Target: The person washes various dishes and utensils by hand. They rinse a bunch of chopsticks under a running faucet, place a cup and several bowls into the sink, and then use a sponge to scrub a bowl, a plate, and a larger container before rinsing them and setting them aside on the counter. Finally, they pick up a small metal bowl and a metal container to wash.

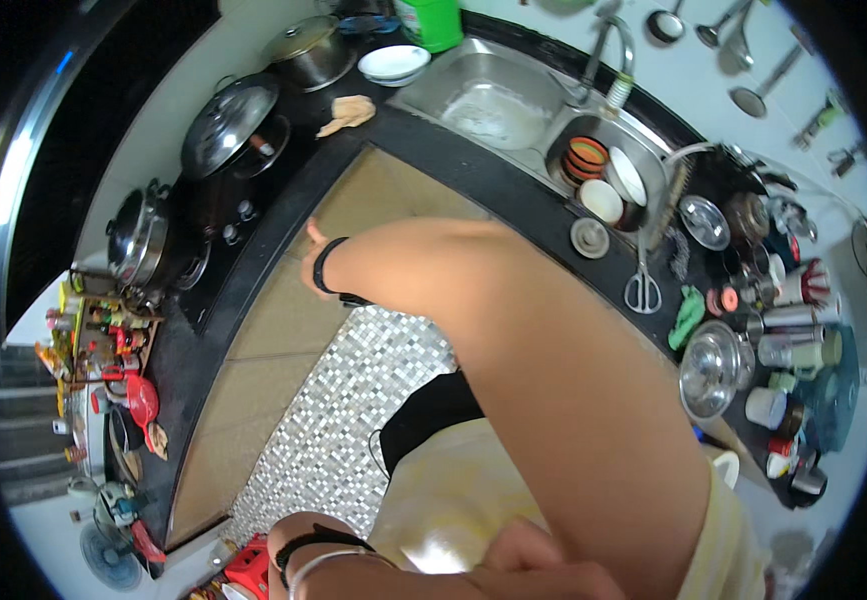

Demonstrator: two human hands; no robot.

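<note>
My right arm stretches across the middle, and my right hand [318, 264] hangs over the beige cabinet doors [273, 315] by the counter corner. A dark band circles its wrist. The thumb stands out from the hand, which looks open and holds nothing visible; the other fingers are partly hidden. Low in the picture, my left arm bends inward, with a black band and a pale band around it. My left hand [533, 555] is blurred, its fingers curled close against my right upper arm. Whatever they may grip is hidden. Below lies my pale yellow shirt [453, 475].
Lidded pots [231, 125] stand on the stove at left. A tan cloth [347, 114] and white plates [394, 62] lie near the sink [483, 115], which holds bowls. Basins [710, 370], cups and utensils crowd the right counter [543, 215]. A red pan [141, 400] sits at left.
</note>
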